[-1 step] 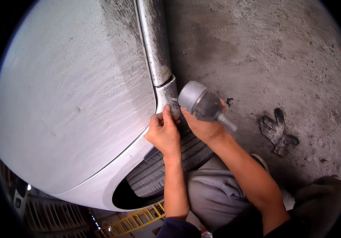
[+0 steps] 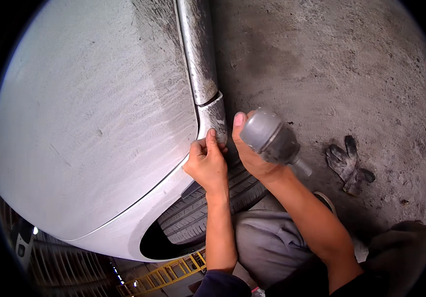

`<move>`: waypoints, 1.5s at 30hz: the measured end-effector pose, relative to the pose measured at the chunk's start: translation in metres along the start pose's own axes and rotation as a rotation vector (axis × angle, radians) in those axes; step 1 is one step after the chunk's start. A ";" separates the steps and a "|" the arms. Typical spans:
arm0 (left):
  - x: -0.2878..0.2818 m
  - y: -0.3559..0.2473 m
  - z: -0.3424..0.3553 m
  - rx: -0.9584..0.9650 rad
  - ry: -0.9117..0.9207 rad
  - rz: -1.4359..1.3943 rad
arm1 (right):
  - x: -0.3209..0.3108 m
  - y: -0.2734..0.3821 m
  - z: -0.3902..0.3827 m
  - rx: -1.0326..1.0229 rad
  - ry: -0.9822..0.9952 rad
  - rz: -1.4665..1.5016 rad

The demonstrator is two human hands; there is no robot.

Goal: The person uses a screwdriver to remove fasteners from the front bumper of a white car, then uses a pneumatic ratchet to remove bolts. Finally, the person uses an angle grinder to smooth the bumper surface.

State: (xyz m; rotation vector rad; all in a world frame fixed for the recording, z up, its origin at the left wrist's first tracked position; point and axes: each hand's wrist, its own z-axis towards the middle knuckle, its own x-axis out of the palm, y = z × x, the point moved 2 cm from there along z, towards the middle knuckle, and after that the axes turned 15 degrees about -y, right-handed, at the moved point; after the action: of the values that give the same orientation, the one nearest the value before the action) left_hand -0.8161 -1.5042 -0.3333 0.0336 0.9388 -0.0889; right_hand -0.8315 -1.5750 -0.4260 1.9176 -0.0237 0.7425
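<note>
Grey tool (image 2: 270,133) is up in the air beside the car (image 2: 99,114), with the right hand (image 2: 253,157) holding it. If that grip slips, it could bump the left hand (image 2: 208,164), whose hold I can't tell. The tool slants longways: fat end ahead-left toward the car, thin end back-right.

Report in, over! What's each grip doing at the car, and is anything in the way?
Left grip touching sill. Right grip holding grey tool, apart from sill. Glove on floor to the right, looks out of the way.
</note>
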 end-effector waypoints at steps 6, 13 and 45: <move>0.013 0.017 -0.005 0.008 0.053 -0.009 | -0.001 -0.027 0.004 0.080 0.380 -0.719; -0.010 0.043 0.012 0.034 0.103 0.220 | -0.003 -0.023 -0.012 0.207 0.320 -0.783; 0.002 0.048 -0.030 -0.915 0.346 -0.650 | 0.000 0.072 -0.008 -0.300 -0.065 0.207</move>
State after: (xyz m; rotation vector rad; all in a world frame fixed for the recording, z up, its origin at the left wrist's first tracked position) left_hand -0.8349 -1.4546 -0.3530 -1.1370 1.2329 -0.2508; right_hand -0.8592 -1.6016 -0.3650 1.6654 -0.3600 0.7660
